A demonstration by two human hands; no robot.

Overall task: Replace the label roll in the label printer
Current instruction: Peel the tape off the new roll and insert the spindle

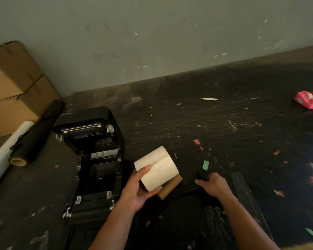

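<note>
Left hand (136, 189) grips the label roll (156, 168), axis crosswise; open printer (92, 165) lies just left; right hand (212, 184) clasps a dark object, unidentifiable.

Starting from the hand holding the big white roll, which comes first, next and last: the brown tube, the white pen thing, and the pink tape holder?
From the left hand in the head view:
1. Brown cardboard tube, just right of it, under the label roll.
2. White pen-like object, farther back on the table.
3. Pink tape dispenser, far right edge.

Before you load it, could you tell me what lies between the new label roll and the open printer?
In the head view, only the left hand holding the label roll, then bare dark table up to the printer.
</note>
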